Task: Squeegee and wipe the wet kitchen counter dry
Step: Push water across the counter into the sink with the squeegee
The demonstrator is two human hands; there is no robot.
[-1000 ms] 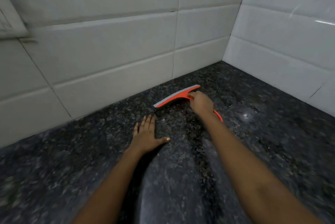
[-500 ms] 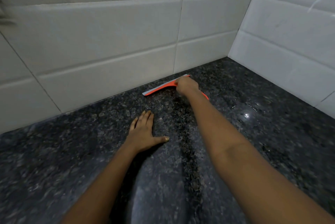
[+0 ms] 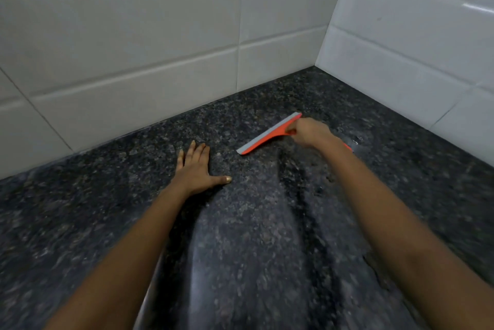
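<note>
Dark speckled granite table [image 3: 80, 222], bounded at the rear by a back wall [image 3: 120, 35] of pale rectangular tiles. Entries are listed from left to right.

Left hand [image 3: 196, 169]: laid palm-down and flat on the table. Its fingers [image 3: 197, 151] are held straight and close together, pointed toward the back wall, with the thumb spread out to the right. Nothing is held.

Dark streak [image 3: 294, 177]: seen on the table to the right of the left thumb, running from below the right hand toward the viewer between the two forearms. A paler band of stone is seen alongside it.

Squeegee [image 3: 267, 135]: orange body with a grey blade strip. It is set diagonally between the two hands, its lower left end near the left fingers and up to their right, its upper right end just beyond the right knuckles. The blade appears to be touching the table, though contact cannot be confirmed. An orange handle tip [image 3: 347, 146] is shown behind the right wrist.

Right hand [image 3: 311, 133]: fingers are curled round the squeegee handle in a firm grip; detail is softened by blur.

Water droplets [image 3: 357, 141]: seen glinting on the table just right of the right wrist.

Side wall [image 3: 414, 35]: pale tiles, joined to the back wall in a corner beyond the right fingers.
</note>
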